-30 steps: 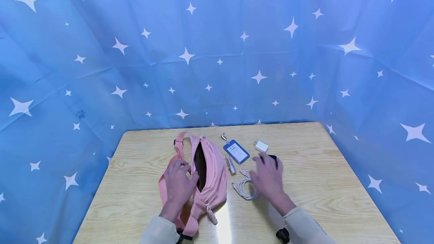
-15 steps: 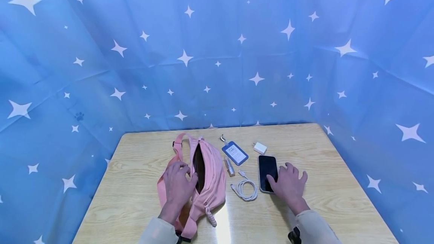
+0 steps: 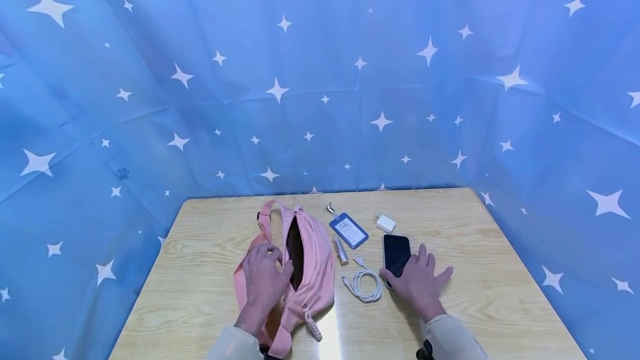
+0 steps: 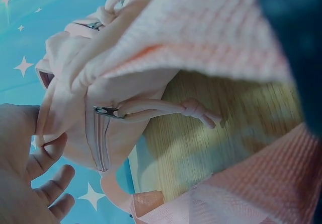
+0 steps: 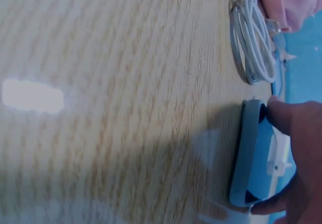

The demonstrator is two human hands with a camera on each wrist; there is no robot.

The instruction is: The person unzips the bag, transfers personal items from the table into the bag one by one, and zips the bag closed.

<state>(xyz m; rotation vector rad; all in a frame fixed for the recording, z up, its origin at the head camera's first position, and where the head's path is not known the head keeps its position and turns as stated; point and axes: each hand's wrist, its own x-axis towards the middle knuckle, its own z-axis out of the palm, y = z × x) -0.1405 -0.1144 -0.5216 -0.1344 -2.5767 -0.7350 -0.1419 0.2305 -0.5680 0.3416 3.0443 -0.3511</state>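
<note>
A pink waist bag (image 3: 320,254) lies on the table, its zipped opening gaping to a dark inside. My left hand (image 3: 264,282) pinches the edge of that opening between thumb and index finger; in the left wrist view the other fingers (image 4: 58,183) stand away from the fabric. To the right lies a black-screened phone (image 3: 396,251) on the table. My right hand (image 3: 420,282) holds it across its near end, thumb at the left edge and a finger at the right corner. The right wrist view shows the phone's end (image 5: 244,158) between them.
Between bag and phone lie a coiled white cable (image 3: 364,285) and a silver tube (image 3: 340,250). Behind them are a blue card holder (image 3: 349,230) and a white charger plug (image 3: 385,223). A starry blue curtain (image 3: 320,71) surrounds the wooden table (image 3: 500,304).
My right hand moved off the top of the phone to its right side, then took it by both edges at the near end. My left hand stays on the bag.
</note>
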